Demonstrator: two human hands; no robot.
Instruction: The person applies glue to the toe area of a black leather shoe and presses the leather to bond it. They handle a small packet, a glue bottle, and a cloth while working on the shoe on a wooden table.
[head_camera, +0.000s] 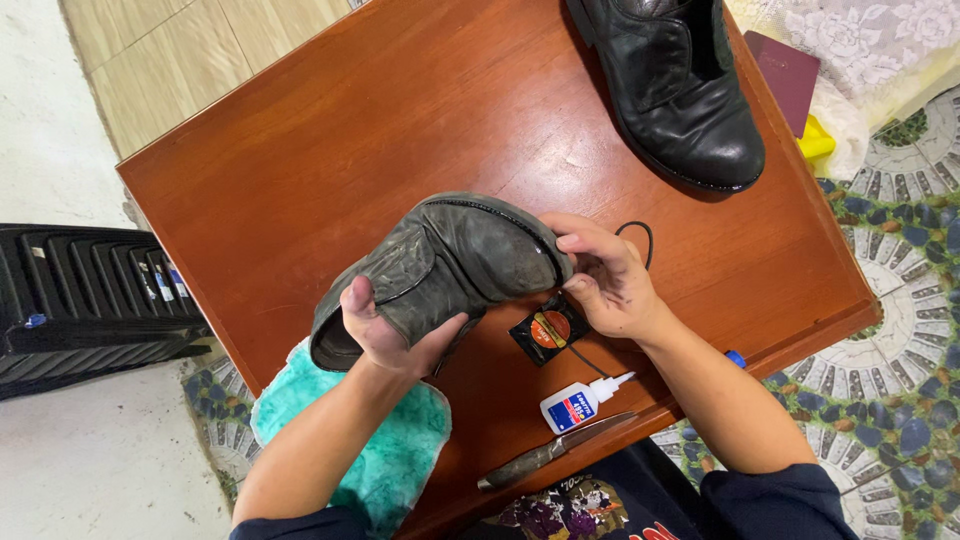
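Observation:
I hold a worn grey-black leather shoe (450, 265) sole-up above a reddish wooden table (330, 130). My left hand (385, 335) grips the shoe at its heel end. My right hand (605, 275) pinches the toe end at the sole's edge. Under the shoe lie a small black packet with an orange round label (547, 330) and a thin black cord (640, 232). A small white glue bottle (578, 404) lies near the table's front edge, with a knife (550, 455) beside it.
A second black leather shoe (680, 85) stands at the table's far right. A teal cloth (385, 450) hangs over the front left corner. A black ribbed case (85, 295) lies on the floor at left. A maroon booklet (788, 75) and lace fabric (870, 40) sit at right.

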